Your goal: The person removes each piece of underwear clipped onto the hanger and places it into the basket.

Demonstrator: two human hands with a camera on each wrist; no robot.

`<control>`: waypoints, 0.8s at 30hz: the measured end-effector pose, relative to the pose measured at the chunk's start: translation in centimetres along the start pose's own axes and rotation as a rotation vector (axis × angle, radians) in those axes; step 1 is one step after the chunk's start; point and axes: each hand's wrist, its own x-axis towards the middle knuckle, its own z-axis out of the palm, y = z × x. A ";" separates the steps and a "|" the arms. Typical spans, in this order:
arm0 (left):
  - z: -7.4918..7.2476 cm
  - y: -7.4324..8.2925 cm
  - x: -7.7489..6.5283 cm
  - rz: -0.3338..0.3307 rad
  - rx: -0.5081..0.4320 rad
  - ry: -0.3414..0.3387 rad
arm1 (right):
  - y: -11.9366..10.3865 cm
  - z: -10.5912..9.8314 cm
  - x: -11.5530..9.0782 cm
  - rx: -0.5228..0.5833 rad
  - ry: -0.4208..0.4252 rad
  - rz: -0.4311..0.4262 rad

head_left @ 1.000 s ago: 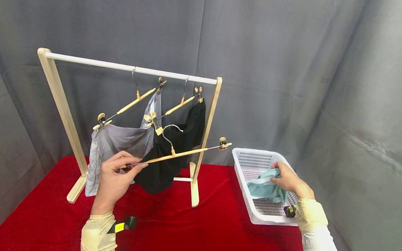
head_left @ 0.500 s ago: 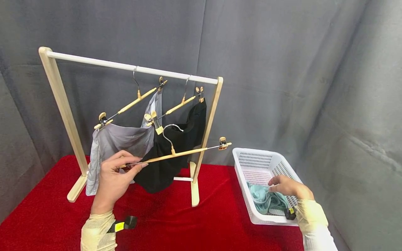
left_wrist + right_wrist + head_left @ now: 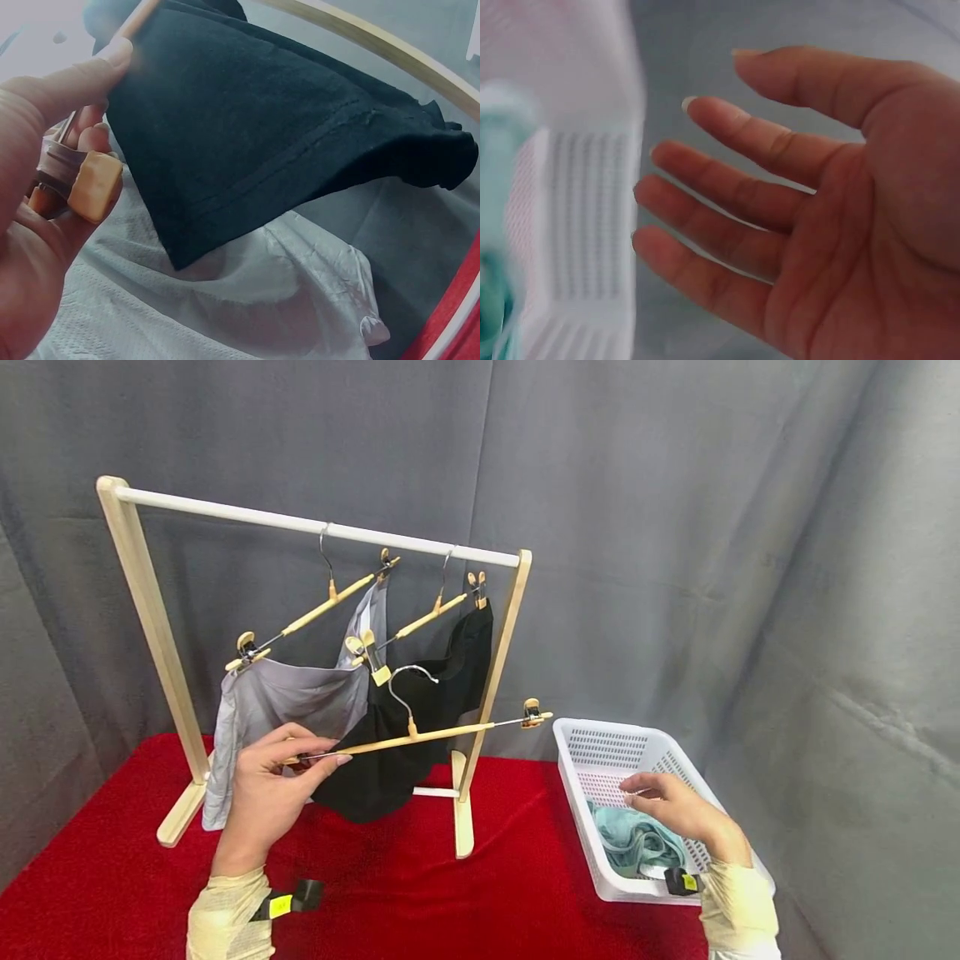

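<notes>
My left hand pinches one end of a clip hanger, near its left clip. The hanger's hook points up, and the clip at its far right end holds no cloth. Over the white basket my right hand is held with relaxed fingers and nothing in them. Below it a crumpled teal garment lies in the basket. In the right wrist view the open palm shows beside the basket's slotted wall.
A wooden rack with a white rail stands on the red cloth. From it hang grey shorts and a black garment on clip hangers. Grey curtain closes off the back.
My right hand has let go of the teal garment, which dropped back into the basket, and has drawn slightly up and left. The left hand keeps the hanger in nearly the same place.
</notes>
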 end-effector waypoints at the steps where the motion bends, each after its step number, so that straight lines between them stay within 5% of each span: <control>1: -0.2 0.4 0.1 0.002 -0.002 0.000 | -0.8 0.4 0.1 0.021 0.018 -0.022; 7: -0.7 2.6 0.5 0.049 -0.017 0.006 | -4.6 3.7 1.0 0.162 0.115 -0.100; 13: -0.9 3.0 0.4 0.033 -0.027 0.008 | -8.4 7.1 2.9 0.221 0.241 -0.191; 19: -1.3 3.5 0.5 0.035 -0.023 0.015 | -13.7 9.0 4.9 0.290 0.282 -0.298; 24: -1.4 3.9 0.3 0.065 -0.023 0.016 | -15.1 10.8 7.1 0.399 0.337 -0.306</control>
